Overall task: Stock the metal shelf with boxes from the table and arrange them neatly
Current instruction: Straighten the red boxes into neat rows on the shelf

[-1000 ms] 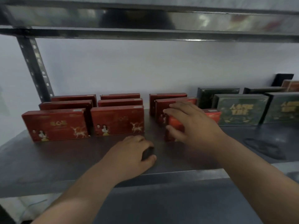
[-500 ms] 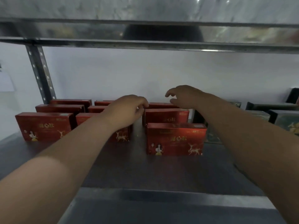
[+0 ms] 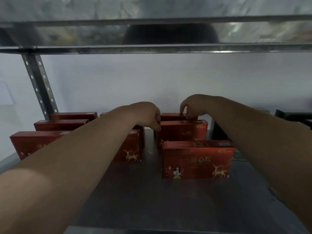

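Note:
Red boxes stand in three columns on the metal shelf (image 3: 148, 205). The right column has a front red box (image 3: 197, 159), a middle red box (image 3: 184, 130) and a back red box (image 3: 170, 116). My right hand (image 3: 194, 105) reaches over them, and its curled fingers pinch the top edge of the back box. My left hand (image 3: 148, 115) curls its fingers round the left end of the back box, with the thumb at the middle box's corner. My left forearm hides much of the centre column (image 3: 131, 149) and the front of the left column (image 3: 25, 142).
The upper shelf's steel rail (image 3: 152, 48) hangs low overhead. A perforated upright post (image 3: 40, 86) stands at the back left against the white wall. Dark boxes (image 3: 292, 115) sit at the far right, mostly behind my right arm.
Both hands have left the shelf's front, where the right one set down the front box. They have gone deep over the right column and come down onto its back box.

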Tool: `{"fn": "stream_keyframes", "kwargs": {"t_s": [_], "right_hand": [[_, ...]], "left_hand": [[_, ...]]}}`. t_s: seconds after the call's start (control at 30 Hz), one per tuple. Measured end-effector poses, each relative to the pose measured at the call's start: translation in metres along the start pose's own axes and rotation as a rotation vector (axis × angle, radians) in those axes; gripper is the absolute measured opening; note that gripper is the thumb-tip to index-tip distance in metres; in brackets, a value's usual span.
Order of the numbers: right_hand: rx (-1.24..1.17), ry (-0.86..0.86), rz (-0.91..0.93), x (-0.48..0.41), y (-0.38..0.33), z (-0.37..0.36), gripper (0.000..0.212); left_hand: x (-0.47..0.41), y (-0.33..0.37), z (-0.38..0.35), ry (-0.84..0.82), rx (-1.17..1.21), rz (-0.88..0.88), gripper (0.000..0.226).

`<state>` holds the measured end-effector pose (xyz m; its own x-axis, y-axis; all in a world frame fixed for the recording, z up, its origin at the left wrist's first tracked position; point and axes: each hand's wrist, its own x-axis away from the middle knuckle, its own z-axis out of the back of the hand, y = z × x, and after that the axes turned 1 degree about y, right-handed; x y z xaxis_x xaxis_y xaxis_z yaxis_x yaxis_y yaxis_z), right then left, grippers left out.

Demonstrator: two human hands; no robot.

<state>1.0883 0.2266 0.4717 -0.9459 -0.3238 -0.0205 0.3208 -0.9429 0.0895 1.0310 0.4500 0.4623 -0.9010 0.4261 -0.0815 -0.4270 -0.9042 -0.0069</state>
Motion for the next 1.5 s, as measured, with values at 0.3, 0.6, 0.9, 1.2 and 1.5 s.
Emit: {"fn": "stream_keyframes", "kwargs": {"t_s": [0.3,0.6,0.9,1.2,1.5], "right_hand": [[-0.056,0.01,0.056,-0.013,-0.006,-0.003,0.039],[-0.141,-0.02,0.136,-0.01,-0.001,-0.006,0.047],[-0.107,0.015,0.148,-0.013,-0.002,-0.009,0.047],[-0.074,0.078,0.129,0.003,-0.006,-0.001,0.047],[-0.214,0.287,0.335,0.108,-0.056,-0.008,0.034]], "left_hand": [[0.017,-0.01,0.006,0.053,-0.184,0.039,0.059],[0.059,0.06,-0.017,0.051,0.246,0.02,0.049],[0.058,0.057,-0.023,-0.039,0.245,0.028,0.05],[0.069,0.055,-0.025,0.113,0.215,0.02,0.055],[0.147,0.029,-0.066,0.399,0.169,-0.02,0.063]]}}
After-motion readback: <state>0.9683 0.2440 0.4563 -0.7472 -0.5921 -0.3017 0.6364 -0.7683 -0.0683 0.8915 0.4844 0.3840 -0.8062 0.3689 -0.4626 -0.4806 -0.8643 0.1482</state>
